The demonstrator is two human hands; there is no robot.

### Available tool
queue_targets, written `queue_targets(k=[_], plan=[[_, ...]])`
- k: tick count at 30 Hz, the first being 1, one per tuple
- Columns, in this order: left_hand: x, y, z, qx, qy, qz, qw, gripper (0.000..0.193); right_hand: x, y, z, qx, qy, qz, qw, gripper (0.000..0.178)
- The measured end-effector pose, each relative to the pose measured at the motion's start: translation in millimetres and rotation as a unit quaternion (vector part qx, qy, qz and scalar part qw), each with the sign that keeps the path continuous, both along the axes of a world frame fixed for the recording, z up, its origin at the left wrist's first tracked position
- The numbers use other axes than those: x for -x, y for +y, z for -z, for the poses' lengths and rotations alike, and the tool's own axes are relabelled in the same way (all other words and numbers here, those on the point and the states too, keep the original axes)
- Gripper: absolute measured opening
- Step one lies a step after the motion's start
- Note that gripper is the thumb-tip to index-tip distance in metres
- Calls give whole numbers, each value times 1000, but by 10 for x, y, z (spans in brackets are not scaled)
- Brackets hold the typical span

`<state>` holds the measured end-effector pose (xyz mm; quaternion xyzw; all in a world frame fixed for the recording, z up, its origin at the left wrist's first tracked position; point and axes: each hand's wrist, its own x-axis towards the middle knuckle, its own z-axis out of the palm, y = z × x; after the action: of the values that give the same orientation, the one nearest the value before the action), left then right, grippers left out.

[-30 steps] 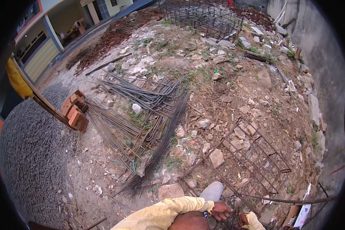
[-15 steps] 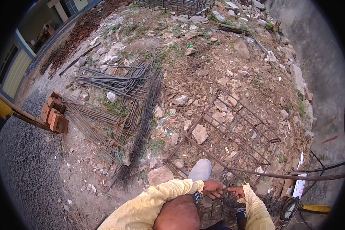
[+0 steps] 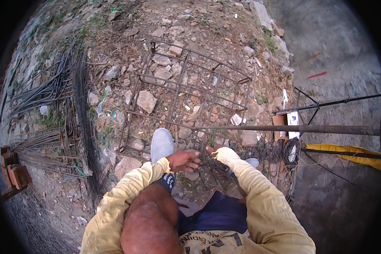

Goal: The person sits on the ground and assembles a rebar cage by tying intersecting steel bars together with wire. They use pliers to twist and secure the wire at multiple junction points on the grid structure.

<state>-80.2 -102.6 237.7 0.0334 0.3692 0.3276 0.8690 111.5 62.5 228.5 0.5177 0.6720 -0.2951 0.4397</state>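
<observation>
Rebar frame [image 3: 177, 87] lies on rubble [image 3: 146, 101] beyond the left hand [image 3: 184, 161], loosely open, apparently empty, and right hand [image 3: 215, 151], its opening and grip indiscernible; the grey shoe [image 3: 162, 144], snagging a bar, could cause stumbling.

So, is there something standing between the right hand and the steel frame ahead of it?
Partly, yes: a long rod comes in from the right and crosses ahead of the right hand, before most of the frame. Its height cannot be told. The left shoe is outside that line.
</observation>
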Motion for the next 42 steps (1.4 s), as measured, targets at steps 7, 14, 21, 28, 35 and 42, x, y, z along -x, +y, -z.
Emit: queue_targets(k=[7,14,21,28,35,42], plan=[[-74,-47,280,-6,26,-14,1000,48,-237,-184,170,178,230,567,771,40],[-186,60,153,21,79,-9,997,41,-187,-185,228,143,99,541,823,34],[-298,160,166,56,87,-27,994,42,-409,-292,529,377,225,678,589,29],[-321,240,317,98,172,-44,979,39,-310,-350,155,124,272,482,823,43],[-402,553,485,134,240,-45,961,38,-523,-198,556,450,245,813,275,49],[-514,714,587,178,240,5,954,42,-516,-609,503,444,333,783,282,47]])
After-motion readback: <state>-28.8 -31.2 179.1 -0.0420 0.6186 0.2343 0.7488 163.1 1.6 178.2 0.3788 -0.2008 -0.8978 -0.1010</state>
